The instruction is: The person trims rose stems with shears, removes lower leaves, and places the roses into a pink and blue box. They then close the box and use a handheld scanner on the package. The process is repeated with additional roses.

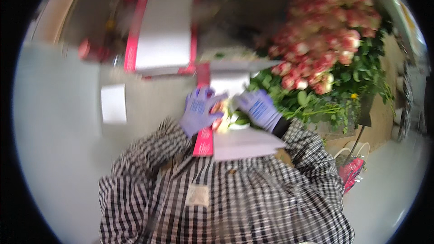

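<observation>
Both of my hands wear lilac gloves bearing blue print. My left hand (pixel 200 110) lies over the red-pink edge strip (pixel 203 144) of a white wrapping sheet (pixel 245 144), its fingers spread against several pink and cream rose heads (pixel 221 117). Just right of the blooms, my right hand (pixel 259 108) is bent over their green leaves and stems (pixel 241 118); motion blur hides whether its fingers grip them. The roses lie on the sheet, close in front of the checked garment.
A large heap of pink and cream roses (pixel 318 64) with leafy stems lies at the right. Beyond my left hand is a white panel with red-pink borders (pixel 166 30). A small white paper (pixel 114 104) rests at the left. A pink bag (pixel 352 173) stands low at the right.
</observation>
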A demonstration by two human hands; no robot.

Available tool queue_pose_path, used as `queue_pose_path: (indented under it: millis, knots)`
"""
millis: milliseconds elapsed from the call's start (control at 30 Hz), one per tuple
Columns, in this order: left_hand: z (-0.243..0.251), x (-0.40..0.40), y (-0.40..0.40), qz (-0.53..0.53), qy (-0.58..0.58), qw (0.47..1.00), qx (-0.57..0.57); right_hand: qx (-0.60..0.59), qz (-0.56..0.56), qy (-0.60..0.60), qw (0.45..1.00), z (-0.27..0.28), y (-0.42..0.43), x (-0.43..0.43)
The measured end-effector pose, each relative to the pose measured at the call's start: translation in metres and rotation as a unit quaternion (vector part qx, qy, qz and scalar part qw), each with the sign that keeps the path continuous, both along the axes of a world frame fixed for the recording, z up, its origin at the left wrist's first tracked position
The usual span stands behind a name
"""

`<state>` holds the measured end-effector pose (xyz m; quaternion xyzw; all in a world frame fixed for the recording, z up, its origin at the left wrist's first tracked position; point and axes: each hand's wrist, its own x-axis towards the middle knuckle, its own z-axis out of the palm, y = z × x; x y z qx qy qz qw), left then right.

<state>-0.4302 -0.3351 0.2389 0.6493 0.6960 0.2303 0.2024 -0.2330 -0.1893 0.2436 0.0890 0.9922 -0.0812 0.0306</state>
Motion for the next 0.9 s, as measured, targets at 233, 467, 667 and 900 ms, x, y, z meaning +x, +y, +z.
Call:
queue_pose_path:
  millis: [233,467,667,900]
  knots:
    - [-0.004,-0.010,0.015,-0.066,-0.013,0.995,-0.076,-0.274,-0.159,0.142,0.938,0.127,0.058,0.065]
    - [-0.008,-0.029,0.043,-0.163,0.033,0.978,-0.123,0.289,-0.389,0.189,0.854,0.210,0.299,0.204]
    - [-0.008,-0.032,0.078,-0.142,-0.060,0.946,-0.286,0.381,-0.346,0.063,0.855,0.169,0.376,0.192]
    - [-0.013,-0.035,0.082,-0.096,-0.161,0.915,-0.357,-0.013,-0.191,0.666,0.721,0.290,0.270,0.290]
